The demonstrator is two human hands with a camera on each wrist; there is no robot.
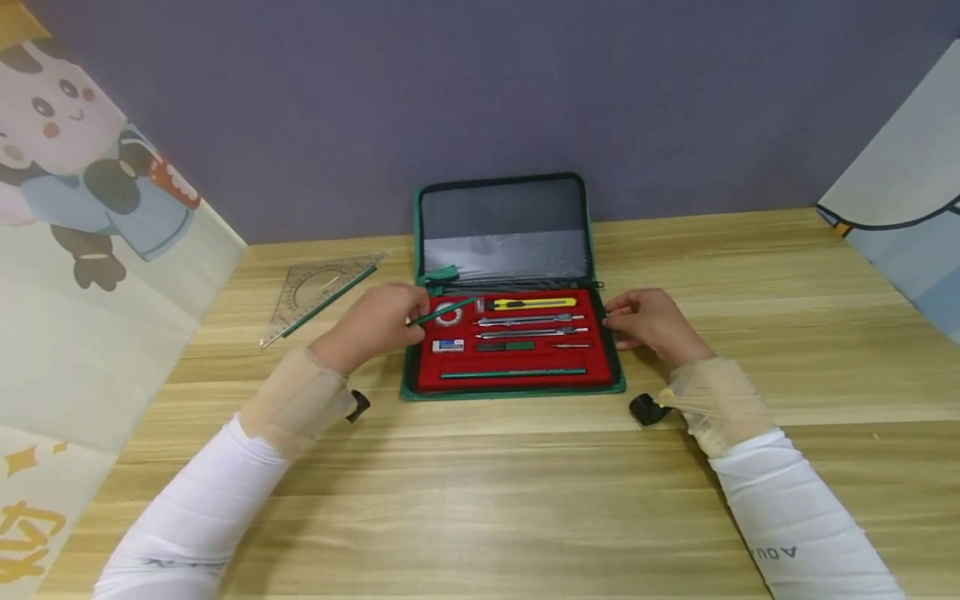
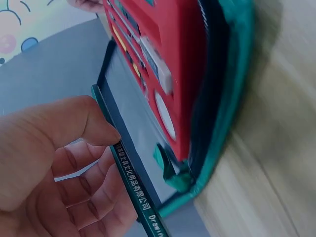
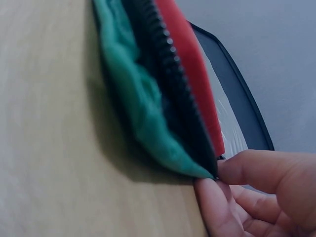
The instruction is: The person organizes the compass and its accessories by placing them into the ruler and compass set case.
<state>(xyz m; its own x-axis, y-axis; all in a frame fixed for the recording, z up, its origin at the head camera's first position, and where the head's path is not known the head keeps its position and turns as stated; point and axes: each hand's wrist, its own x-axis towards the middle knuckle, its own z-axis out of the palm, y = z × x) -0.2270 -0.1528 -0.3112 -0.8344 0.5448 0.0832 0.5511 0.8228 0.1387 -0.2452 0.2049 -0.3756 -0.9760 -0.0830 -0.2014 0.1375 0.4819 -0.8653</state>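
Note:
A zip case (image 1: 510,394) lies open on the table, its green lid raised at the back. My left hand (image 1: 378,325) pinches a dark green pencil (image 1: 453,309) between thumb and fingers over the left side of the case; white lettering shows on the pencil (image 2: 132,175) in the left wrist view. At the case's right edge, my right hand (image 1: 654,325) grips the black-zipped rim (image 3: 170,64) between thumb and fingers. The red tray (image 1: 431,371) holds a yellow utility knife (image 1: 536,304), two metal compasses (image 1: 532,320), a white eraser (image 1: 448,346) and another green pencil (image 1: 512,374).
Left of the case lies a clear triangular set square (image 1: 288,293) with a dark green stick (image 1: 330,301) along its edge. A grey panel (image 1: 525,92) rises behind the wooden table (image 1: 495,500). Cartoon-printed panels (image 1: 67,175) stand at both sides.

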